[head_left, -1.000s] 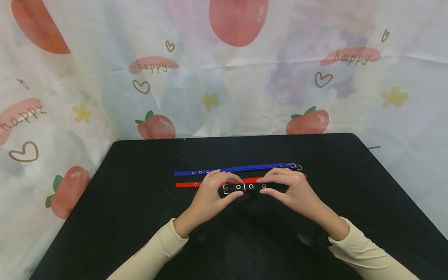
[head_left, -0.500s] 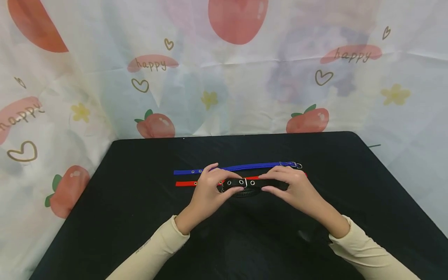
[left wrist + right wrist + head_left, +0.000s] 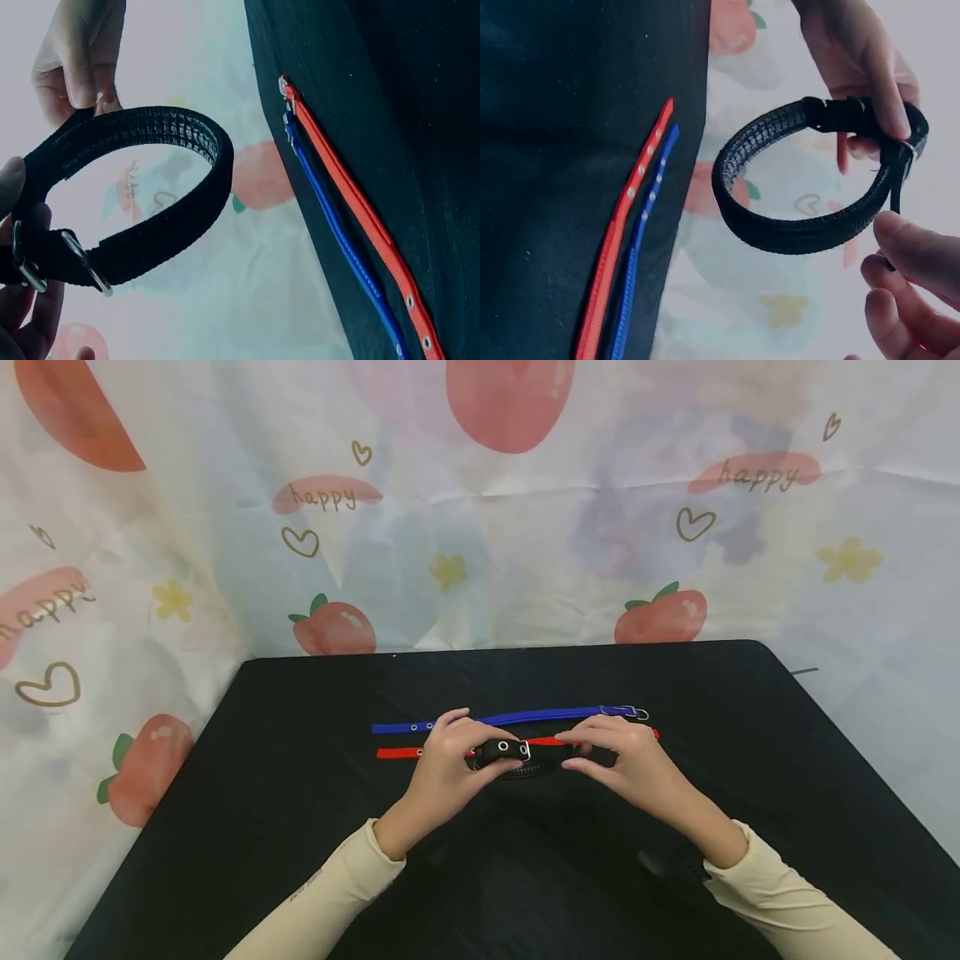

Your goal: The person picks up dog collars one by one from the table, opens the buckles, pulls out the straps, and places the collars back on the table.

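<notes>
Over the middle of the black table [image 3: 225, 827], a little nearer the far edge than the near one, the person holds a black collar [image 3: 517, 756] up off the cloth, bent round into a loop with its metal buckle and eyelets facing up. Starting at the left, the left hand [image 3: 450, 768] has its thumb and fingers curled round the buckle end of the collar, pinching the strap just beside the buckle; the left wrist view shows the buckle [image 3: 82, 262] sitting against those fingertips. To the right of it, the right hand [image 3: 622, 760] pinches the other side of the loop between thumb and forefinger, the remaining fingers loosely bent beneath. Both arms wear cream sleeves [image 3: 780, 902] that come in from the near edge. Just behind the hands, lying flat and straight on the table, is a red collar [image 3: 397, 753], partly hidden by the fingers and the black loop, and just beyond it, side by side and nearly touching, a blue collar [image 3: 525, 719] whose metal ring end points toward the right edge. Behind the far edge hangs a pale cloth backdrop [image 3: 480, 527] printed with strawberries, hearts and the word "happy".
</notes>
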`<action>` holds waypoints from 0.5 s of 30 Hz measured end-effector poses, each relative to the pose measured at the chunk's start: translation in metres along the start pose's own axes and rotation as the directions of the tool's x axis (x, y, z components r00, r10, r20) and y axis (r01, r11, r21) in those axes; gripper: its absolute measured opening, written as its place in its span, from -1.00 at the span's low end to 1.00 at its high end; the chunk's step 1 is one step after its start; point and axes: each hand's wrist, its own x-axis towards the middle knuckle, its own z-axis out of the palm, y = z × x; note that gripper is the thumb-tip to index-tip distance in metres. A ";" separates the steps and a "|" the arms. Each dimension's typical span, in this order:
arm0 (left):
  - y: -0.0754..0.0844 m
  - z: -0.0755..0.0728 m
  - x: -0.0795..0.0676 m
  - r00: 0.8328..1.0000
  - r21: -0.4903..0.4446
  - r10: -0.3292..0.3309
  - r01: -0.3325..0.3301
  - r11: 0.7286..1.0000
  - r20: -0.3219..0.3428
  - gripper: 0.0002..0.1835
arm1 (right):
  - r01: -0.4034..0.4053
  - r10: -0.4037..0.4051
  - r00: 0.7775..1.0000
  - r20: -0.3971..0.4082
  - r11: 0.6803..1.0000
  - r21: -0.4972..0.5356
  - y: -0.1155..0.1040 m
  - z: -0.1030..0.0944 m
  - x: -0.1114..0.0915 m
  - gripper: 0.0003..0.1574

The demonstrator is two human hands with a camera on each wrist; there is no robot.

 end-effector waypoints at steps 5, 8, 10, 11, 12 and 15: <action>0.001 0.005 0.001 0.999 -0.006 0.023 -0.023 1.000 0.022 -0.75 | 0.024 -0.024 1.000 0.009 1.000 -0.006 0.000 0.004 0.000 -0.53; 0.001 0.007 0.001 0.999 0.000 0.032 -0.032 0.999 0.026 -0.74 | 0.043 -0.043 0.999 0.003 0.999 -0.028 0.000 0.007 0.000 -0.55; 0.001 0.007 0.000 0.999 0.014 0.040 -0.040 0.999 0.024 -0.73 | 0.042 -0.042 0.999 0.002 0.999 -0.034 0.000 0.006 -0.001 -0.65; 0.001 0.006 0.000 0.999 0.022 0.048 -0.048 0.999 0.023 -0.73 | 0.042 -0.042 0.999 0.003 0.999 -0.034 0.001 0.006 -0.002 -0.70; 0.001 0.005 0.000 0.998 0.034 0.062 -0.063 0.997 0.024 -0.73 | 0.046 -0.046 0.999 0.007 0.998 -0.034 0.002 0.006 -0.002 -0.70; 0.002 0.004 0.001 0.991 0.109 0.132 -0.135 0.985 0.032 -0.73 | 0.074 -0.074 0.997 0.007 0.997 -0.029 0.004 0.006 -0.004 -0.54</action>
